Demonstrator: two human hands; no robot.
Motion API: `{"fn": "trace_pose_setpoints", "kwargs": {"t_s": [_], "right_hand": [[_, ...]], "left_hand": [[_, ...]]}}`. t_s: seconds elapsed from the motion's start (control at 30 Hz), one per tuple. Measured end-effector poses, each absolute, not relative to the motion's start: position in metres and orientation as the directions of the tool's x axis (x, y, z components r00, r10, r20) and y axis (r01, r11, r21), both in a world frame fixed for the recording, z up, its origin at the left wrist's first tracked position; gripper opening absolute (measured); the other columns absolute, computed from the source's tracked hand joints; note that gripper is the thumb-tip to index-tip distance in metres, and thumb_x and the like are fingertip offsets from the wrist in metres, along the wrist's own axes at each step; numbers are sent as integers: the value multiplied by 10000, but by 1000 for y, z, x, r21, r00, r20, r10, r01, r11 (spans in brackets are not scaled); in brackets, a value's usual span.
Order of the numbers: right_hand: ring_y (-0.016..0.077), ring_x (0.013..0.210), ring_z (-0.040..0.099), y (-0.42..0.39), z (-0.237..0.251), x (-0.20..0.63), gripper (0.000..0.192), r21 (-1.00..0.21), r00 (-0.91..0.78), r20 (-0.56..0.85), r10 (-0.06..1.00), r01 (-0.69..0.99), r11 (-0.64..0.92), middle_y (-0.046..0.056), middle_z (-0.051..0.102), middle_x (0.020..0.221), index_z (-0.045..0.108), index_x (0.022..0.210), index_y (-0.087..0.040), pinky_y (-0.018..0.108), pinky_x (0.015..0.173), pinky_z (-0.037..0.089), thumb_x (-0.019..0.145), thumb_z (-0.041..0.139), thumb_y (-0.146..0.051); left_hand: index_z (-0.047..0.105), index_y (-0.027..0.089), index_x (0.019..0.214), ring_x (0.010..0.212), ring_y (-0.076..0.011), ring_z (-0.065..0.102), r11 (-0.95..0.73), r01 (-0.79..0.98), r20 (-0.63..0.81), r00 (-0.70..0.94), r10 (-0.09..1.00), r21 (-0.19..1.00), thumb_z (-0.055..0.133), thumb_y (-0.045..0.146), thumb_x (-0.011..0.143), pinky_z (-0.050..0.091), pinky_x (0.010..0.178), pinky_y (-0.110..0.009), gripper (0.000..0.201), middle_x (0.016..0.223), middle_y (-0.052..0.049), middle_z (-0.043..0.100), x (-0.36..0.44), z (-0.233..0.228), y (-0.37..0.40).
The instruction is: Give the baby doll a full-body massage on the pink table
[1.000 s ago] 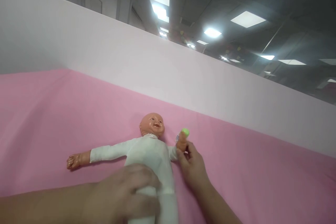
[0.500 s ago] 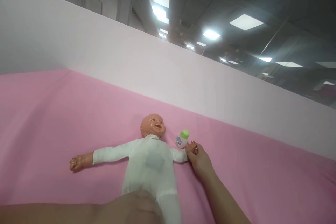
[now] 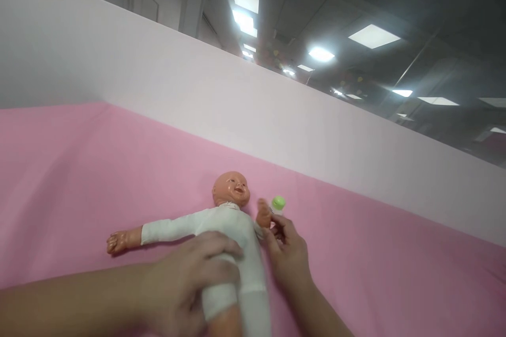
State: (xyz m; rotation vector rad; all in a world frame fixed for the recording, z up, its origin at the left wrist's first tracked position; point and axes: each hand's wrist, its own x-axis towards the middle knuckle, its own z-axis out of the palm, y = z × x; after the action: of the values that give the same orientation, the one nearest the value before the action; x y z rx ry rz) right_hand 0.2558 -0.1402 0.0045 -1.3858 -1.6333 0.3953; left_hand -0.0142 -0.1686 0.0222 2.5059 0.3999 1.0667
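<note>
Baby doll (image 3: 227,231) in a white bodysuit lies face-up on the pink cloth, head at twelve o'clock, one arm stretched to nine, the other raised.

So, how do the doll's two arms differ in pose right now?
The doll's outstretched arm lies flat on the pink cloth, untouched; the other arm is bent upward, held by the right hand. Both wear white sleeves and end in bare plastic hands.
</note>
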Motion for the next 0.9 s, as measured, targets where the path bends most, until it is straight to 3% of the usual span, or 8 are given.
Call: {"fn": "trace_pose_setpoints", "kwargs": {"t_s": [0.1, 0.17, 0.3, 0.53, 0.67, 0.8, 0.9], "right_hand": [[276, 1093, 648, -141, -4, 249, 297, -472, -212, 546, 810, 722, 507, 81, 722, 1220, 691, 1229, -269, 499, 994, 534, 958, 569, -264], [281, 1170, 607, -140, -9, 249, 343, -348, -304, 597, 742, 735, 581, 71, 698, 1286, 686, 1257, -284, 522, 1028, 516, 962, 533, -203], [268, 1232, 585, -136, -13, 253, 373, -295, -343, 601, 722, 744, 599, 61, 682, 1316, 664, 1294, -301, 515, 1063, 509, 962, 538, -187], [256, 1243, 611, -138, -8, 249, 368, -410, -305, 542, 783, 718, 563, 46, 685, 1323, 659, 1282, -310, 482, 1076, 504, 961, 517, -202], [268, 1169, 660, -139, -3, 251, 316, -611, -152, 441, 885, 671, 420, 74, 703, 1282, 658, 1264, -273, 469, 1032, 529, 974, 535, -299], [251, 1101, 696, -132, 0, 267, 398, -868, 23, 310, 951, 414, 273, 93, 702, 1278, 609, 1287, -252, 401, 931, 583, 958, 591, -474], [249, 1065, 701, -124, 0, 286, 556, -962, 180, 240, 954, 179, 208, 99, 727, 1190, 586, 1292, -228, 399, 934, 579, 854, 718, -544]], "left_hand": [[603, 257, 1150, 1196, -296, 598, -839, 188, 553, 676, 487, 510, 678, 133, 619, 504, 1039, -426, 551, 1336, -79, 549, -17, 17, -152], [620, 260, 1147, 1198, -293, 595, -812, 188, 528, 674, 516, 553, 660, 110, 574, 499, 1048, -422, 594, 1312, -67, 562, -17, 15, -147], [633, 257, 1112, 1134, -281, 611, -791, 170, 532, 655, 537, 588, 600, 83, 511, 511, 1015, -424, 626, 1239, -55, 592, -15, 17, -147], [616, 250, 1118, 1057, -255, 627, -800, 189, 531, 658, 534, 569, 614, 71, 539, 521, 949, -394, 606, 1160, -47, 598, -12, 18, -148], [592, 258, 1154, 1035, -247, 630, -847, 180, 573, 664, 480, 501, 634, 79, 571, 525, 918, -374, 612, 1164, -54, 586, -11, 17, -153], [571, 246, 1167, 1026, -237, 630, -898, 95, 662, 644, 385, 430, 625, 126, 679, 529, 909, -356, 505, 1160, -80, 582, -11, 20, -164], [574, 241, 1151, 1029, -246, 636, -921, 40, 645, 702, 302, 387, 655, 202, 761, 536, 922, -354, 400, 1163, -97, 598, -12, 25, -175]]}}
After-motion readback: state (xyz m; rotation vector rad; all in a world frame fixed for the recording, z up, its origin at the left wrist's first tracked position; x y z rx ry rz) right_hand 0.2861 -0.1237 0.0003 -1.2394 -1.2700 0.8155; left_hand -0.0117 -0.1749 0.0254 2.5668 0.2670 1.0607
